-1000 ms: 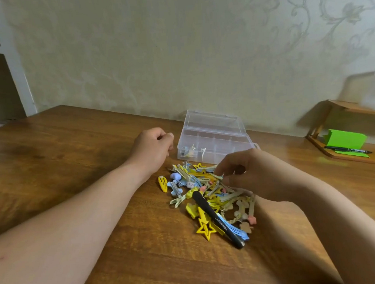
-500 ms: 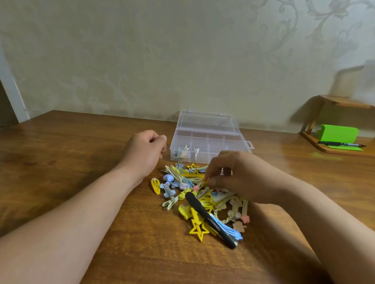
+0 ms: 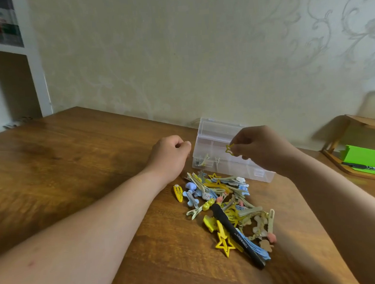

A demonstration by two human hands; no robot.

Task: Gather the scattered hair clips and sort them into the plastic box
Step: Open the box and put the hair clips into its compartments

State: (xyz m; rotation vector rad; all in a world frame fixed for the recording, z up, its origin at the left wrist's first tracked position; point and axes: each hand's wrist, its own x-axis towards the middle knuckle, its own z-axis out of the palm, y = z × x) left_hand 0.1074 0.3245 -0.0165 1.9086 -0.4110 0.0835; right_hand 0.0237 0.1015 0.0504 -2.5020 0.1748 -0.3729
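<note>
A heap of hair clips [image 3: 226, 208], yellow, blue and beige, lies on the wooden table [image 3: 72, 163]. A long black clip [image 3: 235, 231] and a big yellow star clip [image 3: 224, 242] lie at its near end. Behind the heap stands the clear plastic box [image 3: 213, 144], lid up, with a few clips in its left compartment. My right hand [image 3: 260, 147] pinches a small yellow star clip [image 3: 229, 149] in the air over the box. My left hand [image 3: 169, 156] rests curled on the table left of the box, holding nothing that I can see.
A wooden stand [image 3: 359, 143] at the right holds green paper [image 3: 363, 157] and a black pen [image 3: 366, 168]. A white shelf unit [image 3: 32, 64] stands at the far left beyond the table edge. The wall runs close behind the box.
My right hand has lifted out of the heap with a small yellow star clip and moved up over the box. My left hand has stayed beside the box.
</note>
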